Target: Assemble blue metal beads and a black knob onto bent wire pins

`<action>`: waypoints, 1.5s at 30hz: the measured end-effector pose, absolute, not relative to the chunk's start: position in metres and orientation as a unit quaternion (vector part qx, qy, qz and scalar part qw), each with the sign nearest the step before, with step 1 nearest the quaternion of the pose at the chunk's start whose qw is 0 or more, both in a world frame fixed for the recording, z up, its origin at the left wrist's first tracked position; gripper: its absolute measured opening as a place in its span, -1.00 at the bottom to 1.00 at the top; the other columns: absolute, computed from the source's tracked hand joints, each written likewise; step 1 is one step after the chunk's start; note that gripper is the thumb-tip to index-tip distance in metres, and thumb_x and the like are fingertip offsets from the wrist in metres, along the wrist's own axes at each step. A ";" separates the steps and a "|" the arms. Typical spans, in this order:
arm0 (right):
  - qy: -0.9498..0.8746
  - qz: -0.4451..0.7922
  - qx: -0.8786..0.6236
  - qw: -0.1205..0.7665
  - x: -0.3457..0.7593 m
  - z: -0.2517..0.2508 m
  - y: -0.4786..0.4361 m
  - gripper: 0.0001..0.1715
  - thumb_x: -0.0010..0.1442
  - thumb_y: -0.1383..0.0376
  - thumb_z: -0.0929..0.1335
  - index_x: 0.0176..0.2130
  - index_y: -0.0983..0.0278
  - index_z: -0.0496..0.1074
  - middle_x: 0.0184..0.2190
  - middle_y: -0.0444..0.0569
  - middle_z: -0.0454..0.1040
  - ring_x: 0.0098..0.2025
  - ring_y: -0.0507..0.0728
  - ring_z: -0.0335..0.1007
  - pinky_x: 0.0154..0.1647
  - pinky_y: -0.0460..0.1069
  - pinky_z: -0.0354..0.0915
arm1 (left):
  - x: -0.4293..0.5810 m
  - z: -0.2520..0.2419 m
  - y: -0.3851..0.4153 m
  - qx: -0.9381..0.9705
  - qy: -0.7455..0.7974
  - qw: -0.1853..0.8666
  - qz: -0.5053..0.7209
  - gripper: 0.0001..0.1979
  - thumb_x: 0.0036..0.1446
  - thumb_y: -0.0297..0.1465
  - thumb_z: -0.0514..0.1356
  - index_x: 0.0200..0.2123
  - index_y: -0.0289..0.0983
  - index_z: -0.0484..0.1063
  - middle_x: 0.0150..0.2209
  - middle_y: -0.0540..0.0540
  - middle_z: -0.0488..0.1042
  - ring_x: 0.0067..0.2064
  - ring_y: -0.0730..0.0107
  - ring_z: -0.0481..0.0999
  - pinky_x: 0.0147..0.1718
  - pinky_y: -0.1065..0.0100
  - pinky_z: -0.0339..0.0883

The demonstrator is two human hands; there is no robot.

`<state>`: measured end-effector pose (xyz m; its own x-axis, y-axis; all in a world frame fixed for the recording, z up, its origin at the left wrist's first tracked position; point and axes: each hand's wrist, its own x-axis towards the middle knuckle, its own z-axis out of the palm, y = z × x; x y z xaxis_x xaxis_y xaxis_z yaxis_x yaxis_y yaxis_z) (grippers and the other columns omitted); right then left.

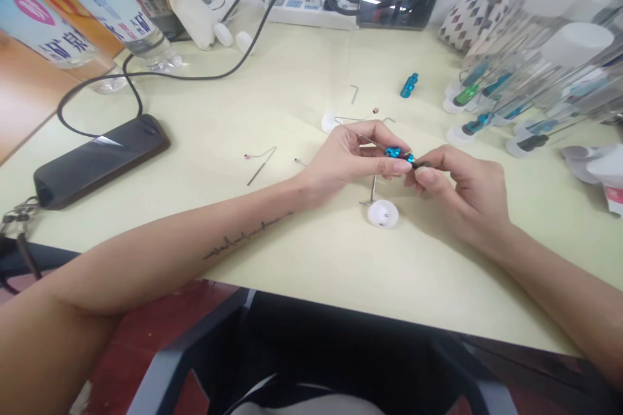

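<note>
Holding a small, shiny blue fitting [392,152] between thumb and fingers, above the pale table [292,253]: one left hand [357,159]; pinching a dark piece [422,165] at the fitting's right end: one right hand [457,185], fingertips set close together; below, on the table: one white round cap [383,214], one metal rod [374,189] just beside it; beyond the hands: one second blue fitting [409,85], lying loose, and one L-shaped key [355,94]; left of the left hand: one bent wire [263,165]
</note>
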<state>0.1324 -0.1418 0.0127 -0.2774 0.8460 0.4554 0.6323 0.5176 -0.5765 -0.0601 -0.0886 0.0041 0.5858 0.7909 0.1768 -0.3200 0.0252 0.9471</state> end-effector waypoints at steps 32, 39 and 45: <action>-0.777 0.065 -0.438 0.447 0.129 0.008 -0.143 -0.75 0.09 0.41 0.42 -0.27 0.08 0.38 -0.44 -0.16 0.43 -0.42 0.11 0.40 -0.41 0.03 0.29 | -0.060 0.007 -0.091 0.552 0.221 0.700 0.395 -0.76 -0.14 -0.41 0.40 -0.39 -0.34 0.44 -0.36 0.02 0.48 -0.32 0.58 0.49 -0.33 0.48 0.39; -0.781 0.066 -0.403 0.472 0.128 0.009 -0.143 -0.72 0.07 0.47 0.41 -0.28 0.09 0.40 -0.42 -0.15 0.47 -0.40 0.12 0.41 -0.40 0.04 0.31 | -0.059 0.007 -0.091 0.555 0.218 0.697 0.398 -0.76 -0.14 -0.41 0.40 -0.39 -0.35 0.45 -0.36 0.01 0.48 -0.33 0.57 0.49 -0.34 0.47 0.38; -0.781 0.077 -0.458 0.418 0.129 0.015 -0.145 -0.90 0.12 0.24 0.42 -0.30 0.09 0.42 -0.50 -0.15 0.46 -0.45 0.12 0.40 -0.44 0.02 0.29 | -0.060 0.005 -0.089 0.562 0.227 0.690 0.395 -0.73 -0.17 -0.38 0.41 -0.40 -0.33 0.43 -0.34 0.00 0.49 -0.33 0.55 0.47 -0.31 0.42 0.39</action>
<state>0.1286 -0.1452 0.0150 -0.2317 0.7795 0.5820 0.6511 0.5688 -0.5026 -0.0596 -0.0893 0.0052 0.5846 0.8008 0.1302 -0.2903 0.0566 0.9552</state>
